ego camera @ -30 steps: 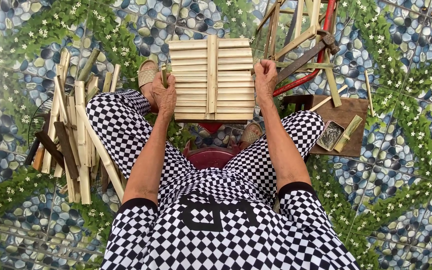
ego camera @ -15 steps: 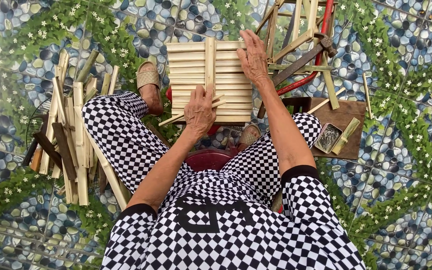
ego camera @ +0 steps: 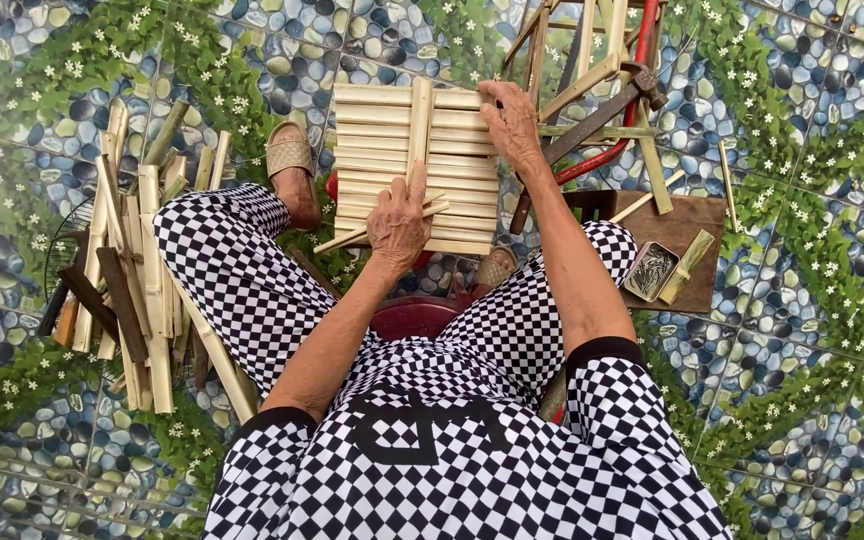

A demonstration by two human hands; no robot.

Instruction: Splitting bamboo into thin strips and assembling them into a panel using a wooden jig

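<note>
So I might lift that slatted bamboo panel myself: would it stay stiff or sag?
The bamboo panel probably stays fairly stiff: one cross strip spans its flat slats. With only that strip showing, it may twist at the ends. It looks light, being thin split pieces.

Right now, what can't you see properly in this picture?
- Stool, head view: mostly hidden by the legs and arms.
- Panel middle: covered by the left hand.
- Tin contents: too small to tell.
- Frame: cut off by the top edge.
- Right hand fingertips: curled over the panel's edge.
</note>
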